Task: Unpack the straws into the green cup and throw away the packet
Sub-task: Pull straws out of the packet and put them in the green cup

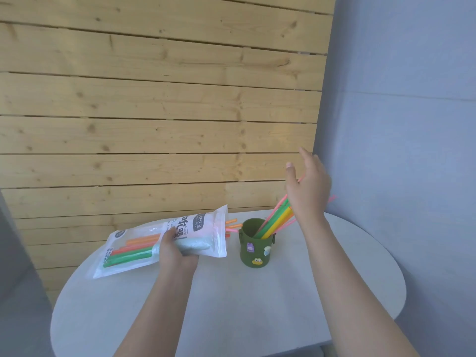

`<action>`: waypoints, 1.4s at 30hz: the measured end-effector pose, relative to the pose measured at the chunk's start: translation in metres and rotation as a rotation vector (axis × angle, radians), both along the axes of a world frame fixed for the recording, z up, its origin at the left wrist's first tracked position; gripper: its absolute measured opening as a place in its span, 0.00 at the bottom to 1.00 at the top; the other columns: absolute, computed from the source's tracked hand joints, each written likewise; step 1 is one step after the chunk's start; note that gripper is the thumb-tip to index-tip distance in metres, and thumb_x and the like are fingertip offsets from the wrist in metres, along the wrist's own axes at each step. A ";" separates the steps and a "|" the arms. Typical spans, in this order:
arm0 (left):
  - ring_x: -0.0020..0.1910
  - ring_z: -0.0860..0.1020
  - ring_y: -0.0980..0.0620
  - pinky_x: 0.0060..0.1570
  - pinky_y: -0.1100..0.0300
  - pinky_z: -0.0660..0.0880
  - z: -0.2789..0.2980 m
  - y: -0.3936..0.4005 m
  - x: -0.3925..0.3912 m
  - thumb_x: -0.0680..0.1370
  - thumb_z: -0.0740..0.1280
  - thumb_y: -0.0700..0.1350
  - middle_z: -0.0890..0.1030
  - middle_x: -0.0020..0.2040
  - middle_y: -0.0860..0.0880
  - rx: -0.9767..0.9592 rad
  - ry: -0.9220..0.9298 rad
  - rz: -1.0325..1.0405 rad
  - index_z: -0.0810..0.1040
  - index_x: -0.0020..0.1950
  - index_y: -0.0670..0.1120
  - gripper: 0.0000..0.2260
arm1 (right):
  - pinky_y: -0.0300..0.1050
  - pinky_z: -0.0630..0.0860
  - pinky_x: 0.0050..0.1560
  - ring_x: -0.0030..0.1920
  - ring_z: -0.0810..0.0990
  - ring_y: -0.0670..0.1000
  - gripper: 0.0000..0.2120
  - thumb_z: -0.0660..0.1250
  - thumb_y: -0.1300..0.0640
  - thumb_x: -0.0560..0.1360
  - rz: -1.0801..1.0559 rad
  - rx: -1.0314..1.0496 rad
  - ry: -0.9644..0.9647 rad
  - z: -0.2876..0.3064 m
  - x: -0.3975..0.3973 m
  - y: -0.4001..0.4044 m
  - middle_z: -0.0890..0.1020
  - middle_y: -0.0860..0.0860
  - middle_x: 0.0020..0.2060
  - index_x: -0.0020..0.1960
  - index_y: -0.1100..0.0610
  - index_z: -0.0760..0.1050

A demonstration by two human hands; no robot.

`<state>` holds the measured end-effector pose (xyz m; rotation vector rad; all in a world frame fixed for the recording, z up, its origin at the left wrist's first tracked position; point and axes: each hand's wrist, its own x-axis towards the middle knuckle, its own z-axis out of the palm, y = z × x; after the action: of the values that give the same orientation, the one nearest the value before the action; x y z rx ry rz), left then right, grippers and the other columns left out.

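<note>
Head view, one packet (164, 243), one green cup (253, 249)

It is bright here, with soft, even daylight. No hard shadows fall on the pale worktop (257, 305); only a faint dark patch sits under the green cup (253, 249). A warm yellow glow lies on the wooden wall (154, 99) near its right side. The plastic packet (201, 235) shines a little white where light hits it. The right hand (307, 186) looks smeared and fuzzy, and the straws (277, 219) beside it are fuzzy too. The wall planks bend and curve toward the edges. Everything looks a bit soft, not sharp.
</note>
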<state>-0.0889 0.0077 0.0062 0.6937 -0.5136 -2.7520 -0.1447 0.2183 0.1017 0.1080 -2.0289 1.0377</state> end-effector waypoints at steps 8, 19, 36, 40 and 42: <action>0.48 0.80 0.47 0.62 0.45 0.72 0.010 -0.003 0.006 0.78 0.64 0.43 0.80 0.49 0.47 0.015 0.025 -0.063 0.74 0.55 0.44 0.07 | 0.48 0.66 0.68 0.64 0.74 0.56 0.15 0.65 0.64 0.74 0.225 0.108 0.077 -0.013 0.036 -0.014 0.81 0.55 0.57 0.59 0.62 0.78; 0.48 0.82 0.49 0.59 0.49 0.76 0.036 -0.011 0.011 0.79 0.65 0.47 0.82 0.52 0.46 -0.314 0.214 0.016 0.77 0.57 0.44 0.10 | 0.49 0.78 0.53 0.52 0.80 0.53 0.17 0.60 0.46 0.79 0.671 -0.969 -0.823 -0.065 0.062 -0.079 0.80 0.52 0.47 0.60 0.56 0.73; 0.61 0.78 0.43 0.63 0.45 0.74 0.034 -0.014 0.007 0.76 0.69 0.42 0.78 0.64 0.41 -0.607 0.217 0.231 0.72 0.69 0.44 0.21 | 0.45 0.77 0.32 0.40 0.81 0.54 0.11 0.64 0.50 0.77 0.736 -1.691 -0.838 -0.084 0.054 -0.107 0.82 0.56 0.40 0.46 0.58 0.74; 0.58 0.80 0.43 0.59 0.47 0.77 0.031 -0.012 0.007 0.77 0.67 0.41 0.79 0.62 0.41 -0.458 0.189 0.176 0.72 0.69 0.41 0.20 | 0.43 0.75 0.35 0.37 0.78 0.52 0.08 0.60 0.55 0.80 0.734 -1.650 -0.751 -0.080 0.050 -0.108 0.79 0.54 0.38 0.48 0.59 0.73; 0.50 0.82 0.47 0.51 0.52 0.79 0.030 -0.010 0.009 0.77 0.67 0.40 0.81 0.57 0.44 -0.342 0.153 0.160 0.75 0.66 0.41 0.18 | 0.45 0.74 0.37 0.36 0.77 0.52 0.10 0.58 0.57 0.80 0.764 -1.636 -0.703 -0.073 0.048 -0.107 0.78 0.54 0.37 0.44 0.59 0.74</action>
<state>-0.0801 -0.0021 0.0362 0.4178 -0.8286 -2.4569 -0.0972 0.1112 0.0287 -0.4281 -0.9486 3.1969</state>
